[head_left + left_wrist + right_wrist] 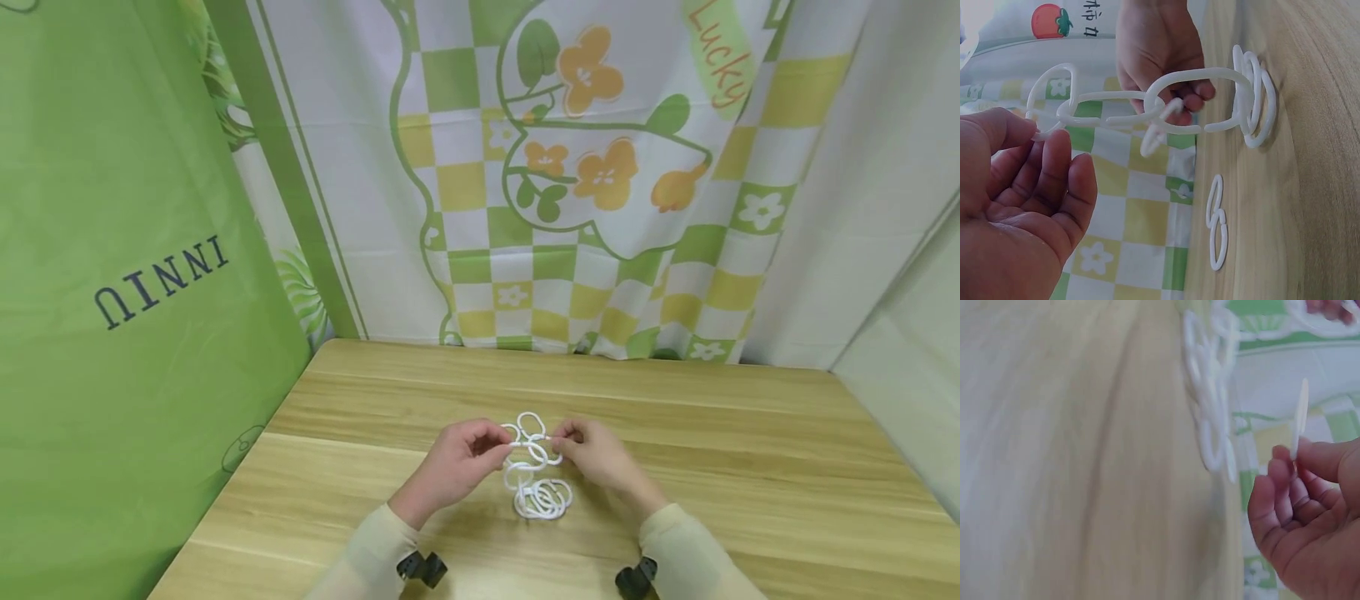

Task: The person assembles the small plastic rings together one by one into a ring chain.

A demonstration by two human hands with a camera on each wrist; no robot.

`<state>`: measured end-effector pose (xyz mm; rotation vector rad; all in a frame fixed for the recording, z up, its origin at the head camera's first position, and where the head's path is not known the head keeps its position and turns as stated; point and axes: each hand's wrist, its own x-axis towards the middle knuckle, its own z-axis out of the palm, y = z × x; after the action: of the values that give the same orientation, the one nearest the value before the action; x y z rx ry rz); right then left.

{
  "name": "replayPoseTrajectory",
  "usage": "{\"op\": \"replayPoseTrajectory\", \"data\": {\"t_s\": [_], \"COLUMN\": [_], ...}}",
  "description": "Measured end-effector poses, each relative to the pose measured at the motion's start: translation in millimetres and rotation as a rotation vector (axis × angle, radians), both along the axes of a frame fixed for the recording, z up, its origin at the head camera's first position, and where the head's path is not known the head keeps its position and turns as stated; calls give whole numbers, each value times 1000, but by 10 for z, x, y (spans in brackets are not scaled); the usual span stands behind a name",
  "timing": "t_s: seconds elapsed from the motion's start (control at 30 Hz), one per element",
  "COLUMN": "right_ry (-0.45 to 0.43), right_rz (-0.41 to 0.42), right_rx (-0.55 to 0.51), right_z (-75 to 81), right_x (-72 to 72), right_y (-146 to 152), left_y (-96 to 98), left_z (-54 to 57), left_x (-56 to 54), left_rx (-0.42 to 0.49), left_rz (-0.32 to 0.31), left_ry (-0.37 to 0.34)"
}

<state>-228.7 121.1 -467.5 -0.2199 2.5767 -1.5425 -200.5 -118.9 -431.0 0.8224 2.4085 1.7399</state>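
Observation:
My left hand (461, 458) pinches the end link of a white plastic chain (1175, 76) between thumb and fingers. Linked rings run from there down to a bunched pile of links (542, 502) on the table, between me and the hands. My right hand (602, 457) faces the left one and pinches a separate-looking white link (1300, 419), seen edge-on in the right wrist view. In the left wrist view that link is blurred behind the chain, so whether it touches the chain I cannot tell. Two other white links (1217, 240) lie on the table beyond the hands.
The wood-grain table (720, 467) extends around the hands. A patterned curtain (540, 275) hangs behind its far edge, and a green cloth (150, 375) hangs along the left side. A pale wall (907, 358) stands at the right.

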Motion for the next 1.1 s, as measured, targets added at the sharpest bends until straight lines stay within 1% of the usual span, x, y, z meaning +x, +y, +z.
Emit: {"op": "replayPoseTrajectory", "data": {"t_s": [0.13, 0.27, 0.43, 0.5, 0.6, 0.67, 0.83, 0.97, 1.1], "right_ry": [19, 32, 50, 55, 75, 86, 68, 65, 40], "right_rz": [8, 32, 46, 58, 105, 148, 245, 291, 308], "right_rx": [-60, -89, -102, -112, -118, -119, -121, -126, -144], "right_z": [104, 210, 339, 386, 441, 463, 474, 451, 436], "right_x": [57, 113, 199, 240, 295, 323, 345, 357, 379], "right_y": [176, 299, 358, 362, 355, 339, 290, 263, 242], "left_y": [-4, 4, 27, 37, 56, 70, 118, 156, 176], "left_z": [-18, -39, -81, -97, -121, -126, -115, -92, -71], "left_x": [-1, 6, 1, -4, -13, -13, -4, 16, 35], "left_rx": [-9, -22, -47, -53, -61, -59, -56, -48, -44], "left_rz": [-11, -22, -18, -18, -27, -37, -59, -88, -111], "left_ry": [11, 28, 41, 34, 24, 23, 35, 27, 20]}}
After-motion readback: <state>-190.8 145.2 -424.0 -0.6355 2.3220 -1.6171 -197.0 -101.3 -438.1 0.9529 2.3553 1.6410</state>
